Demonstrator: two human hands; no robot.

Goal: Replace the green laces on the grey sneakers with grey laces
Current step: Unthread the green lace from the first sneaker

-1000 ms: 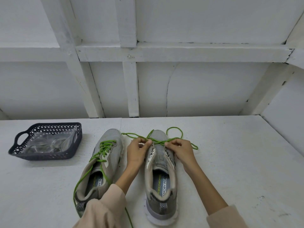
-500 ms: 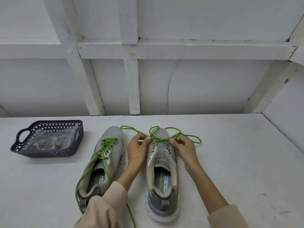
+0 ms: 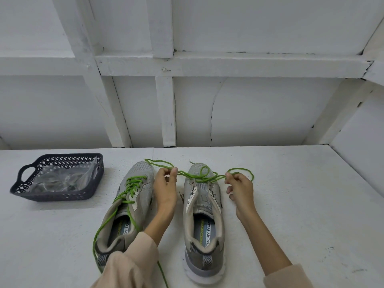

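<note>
The right grey sneaker [image 3: 205, 188] lies nearly unlaced — green lace [image 3: 188, 175] across its toe.

Left hand [image 3: 166, 189] and right hand [image 3: 241, 191] each pinching a green lace [image 3: 195, 178] stretched between them, mostly unlaced grey sneaker [image 3: 204, 227] between the hands, second sneaker [image 3: 143, 177] beside the left hand, dark basket [image 3: 62, 197] farther left, white table [image 3: 301, 204].

The right sneaker [image 3: 202, 217] is grey with a white sole, a chevron-patterned heel tab and a blue insole lettered in lime. Across its toe runs a bright green lace [image 3: 199, 178]. Left of it, the left sneaker [image 3: 143, 177] matches, laced in green. Farther left, the basket [image 3: 56, 195] is dark navy, diamond-perforated. The table [image 3: 291, 204] is white.
</note>
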